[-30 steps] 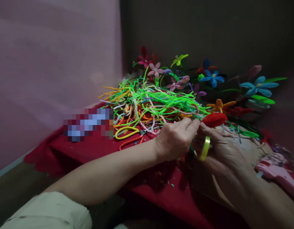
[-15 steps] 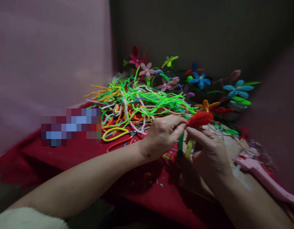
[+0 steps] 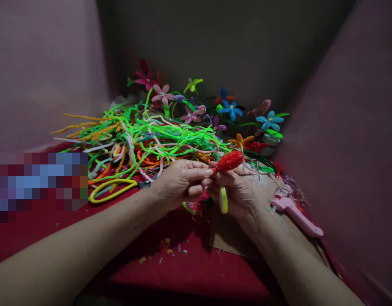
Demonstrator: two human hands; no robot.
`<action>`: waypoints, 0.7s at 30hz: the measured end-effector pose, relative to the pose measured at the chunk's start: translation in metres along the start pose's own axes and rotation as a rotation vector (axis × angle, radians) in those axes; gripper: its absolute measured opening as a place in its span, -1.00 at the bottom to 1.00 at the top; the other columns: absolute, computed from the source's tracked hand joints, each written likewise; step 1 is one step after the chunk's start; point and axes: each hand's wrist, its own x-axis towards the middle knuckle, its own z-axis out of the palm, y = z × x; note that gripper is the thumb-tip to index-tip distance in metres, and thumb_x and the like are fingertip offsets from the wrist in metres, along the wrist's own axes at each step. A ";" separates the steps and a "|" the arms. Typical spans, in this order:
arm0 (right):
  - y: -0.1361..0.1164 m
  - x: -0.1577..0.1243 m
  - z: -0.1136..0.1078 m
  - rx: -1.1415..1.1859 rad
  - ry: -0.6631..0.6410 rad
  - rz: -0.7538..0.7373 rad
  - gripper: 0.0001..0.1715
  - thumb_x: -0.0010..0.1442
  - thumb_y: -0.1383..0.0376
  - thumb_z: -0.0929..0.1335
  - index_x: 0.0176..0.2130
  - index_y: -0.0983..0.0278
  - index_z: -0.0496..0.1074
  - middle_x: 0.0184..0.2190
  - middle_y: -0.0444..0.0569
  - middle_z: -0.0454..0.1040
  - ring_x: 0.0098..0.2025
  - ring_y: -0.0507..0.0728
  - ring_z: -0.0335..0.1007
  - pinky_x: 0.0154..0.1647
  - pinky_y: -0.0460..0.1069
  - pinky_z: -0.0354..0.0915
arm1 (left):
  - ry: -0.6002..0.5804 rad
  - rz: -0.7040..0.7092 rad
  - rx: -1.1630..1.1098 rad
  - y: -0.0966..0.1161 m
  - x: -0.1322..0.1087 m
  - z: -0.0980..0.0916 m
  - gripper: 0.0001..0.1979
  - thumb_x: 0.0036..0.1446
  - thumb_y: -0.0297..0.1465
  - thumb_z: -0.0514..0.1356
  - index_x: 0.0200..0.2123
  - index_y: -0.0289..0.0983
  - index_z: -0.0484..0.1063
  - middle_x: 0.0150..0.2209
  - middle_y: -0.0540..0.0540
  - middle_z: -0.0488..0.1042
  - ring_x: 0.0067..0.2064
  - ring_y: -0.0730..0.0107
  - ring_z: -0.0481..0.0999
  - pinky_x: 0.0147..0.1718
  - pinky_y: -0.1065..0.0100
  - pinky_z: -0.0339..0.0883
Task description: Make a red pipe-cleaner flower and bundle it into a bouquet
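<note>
Together, the two hands meet over the near side of the bench (image 3: 196,276), which is draped in dark red cloth; the left hand (image 3: 184,180) pinches the narrow base of a red chenille flower bud (image 3: 230,161) between thumb and fingers; the bud tilts up to the right, its rounded end above the right hand (image 3: 238,187); the right hand curls around a roll of yellow-green tape (image 3: 224,199), its fingers close beneath the bud, though whether they also grip it I cannot tell.

Behind the hands spreads a tangled heap of pipe cleaners (image 3: 183,134), mostly bright green, with orange, pink and white among them; a yellow scissor handle (image 3: 113,187) lies at the heap's near left edge; chenille flowers in pink, yellow, purple and blue stand at the back, an orange flower (image 3: 242,141) just beyond the bud; to the right, a pink glue gun (image 3: 297,214) lies near a sheet of cardboard (image 3: 232,238), which reaches under the right forearm; small coloured scraps (image 3: 168,251) dot the cloth in front.
</note>
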 end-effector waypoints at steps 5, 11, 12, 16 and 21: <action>0.002 0.001 0.000 0.006 -0.022 -0.081 -0.77 -0.36 0.41 0.52 -0.56 0.29 0.49 -0.64 -0.19 0.46 -0.59 -0.03 0.34 -0.51 -0.12 0.29 | -0.035 -0.061 0.016 -0.001 0.000 -0.002 -0.83 0.02 -0.41 0.20 -0.54 -0.36 0.34 -0.65 0.10 0.24 -0.74 0.78 -0.04 -0.78 0.61 -0.17; 0.013 0.006 -0.001 0.123 0.100 -0.152 -0.82 -0.32 0.45 0.49 -0.59 0.28 0.46 -0.65 -0.22 0.45 -0.60 -0.02 0.28 -0.47 -0.07 0.28 | 0.180 0.295 0.786 -0.003 -0.004 0.008 -0.78 0.14 -0.36 0.06 -0.49 -0.31 0.39 -0.64 0.03 0.29 -0.63 0.56 0.22 -0.62 0.48 0.10; 0.014 0.007 -0.001 0.133 0.114 -0.155 -0.82 -0.31 0.45 0.49 -0.58 0.27 0.47 -0.63 -0.22 0.47 -0.58 -0.01 0.31 -0.45 -0.07 0.28 | 0.214 0.422 0.987 -0.005 -0.005 0.008 -0.80 0.14 -0.37 0.06 -0.44 -0.32 0.42 -0.57 -0.02 0.36 -0.54 0.49 0.31 -0.53 0.44 0.17; 0.019 0.007 -0.001 0.151 0.149 -0.162 -0.82 -0.27 0.46 0.47 -0.53 0.27 0.49 -0.60 -0.21 0.49 -0.55 0.00 0.33 -0.41 -0.07 0.29 | 0.278 0.673 1.596 -0.017 -0.003 0.000 -0.73 0.20 -0.36 -0.02 -0.26 -0.36 0.43 -0.33 -0.20 0.45 -0.30 0.28 0.41 -0.34 0.34 0.21; 0.023 0.007 -0.001 0.123 0.140 -0.239 -0.82 -0.25 0.48 0.47 -0.52 0.28 0.51 -0.56 -0.22 0.51 -0.49 -0.03 0.34 -0.34 -0.11 0.28 | 0.301 0.685 1.714 -0.027 0.000 -0.011 -0.72 0.23 -0.40 -0.08 -0.27 -0.29 0.42 -0.36 -0.15 0.45 -0.33 0.32 0.41 -0.37 0.39 0.18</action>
